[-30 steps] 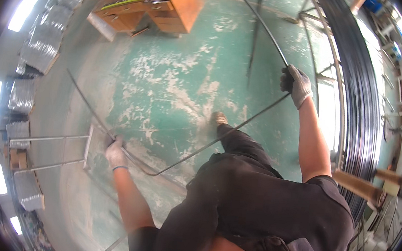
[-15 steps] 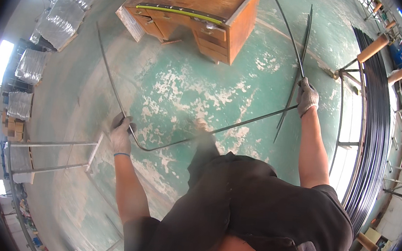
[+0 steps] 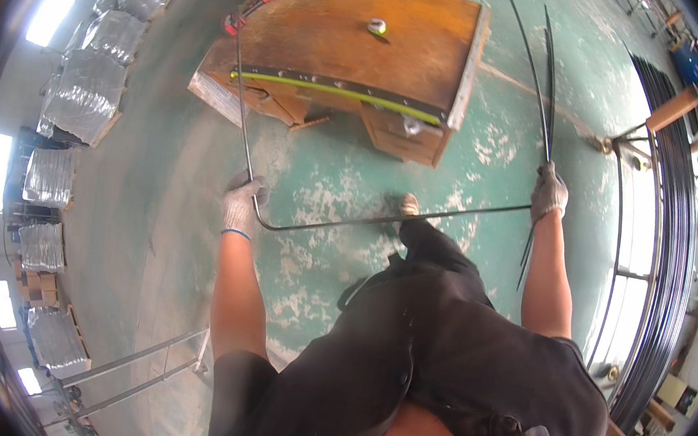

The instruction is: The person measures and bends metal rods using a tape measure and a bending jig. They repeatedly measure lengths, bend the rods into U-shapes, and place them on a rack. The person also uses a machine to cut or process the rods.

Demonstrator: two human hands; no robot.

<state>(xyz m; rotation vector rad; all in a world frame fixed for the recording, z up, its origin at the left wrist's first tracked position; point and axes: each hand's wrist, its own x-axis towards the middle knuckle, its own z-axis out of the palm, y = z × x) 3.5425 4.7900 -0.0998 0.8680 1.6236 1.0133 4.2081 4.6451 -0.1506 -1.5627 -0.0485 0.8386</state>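
A long, thin dark metal tube [image 3: 467, 213], bent into a wide U, is held level in front of my body. My left hand [image 3: 241, 201], in a pale work glove, closes round it beside the left bend. My right hand [image 3: 550, 192], also gloved, grips the tube at the right corner, where the palm hides the bend. Both side arms of the U point away from me. The left arm's tip overlaps the near left part of a wooden desk [image 3: 317, 26], close to a red-handled tool [image 3: 251, 8].
On the desk lie a small tape measure [image 3: 377, 26] and a yellow-green strip [image 3: 327, 91] along its near edge. Loose dark tubes [image 3: 551, 69] lie on the floor. A rack of long black tubes [image 3: 672, 249] stands right, wrapped pallets [image 3: 88, 92] left, a metal frame [image 3: 131, 382] lower left.
I have stepped forward, and the desk is nearer. The bent tube has come along in both hands, its left arm now reaching over the desk. The lower-left metal frame has fallen behind.
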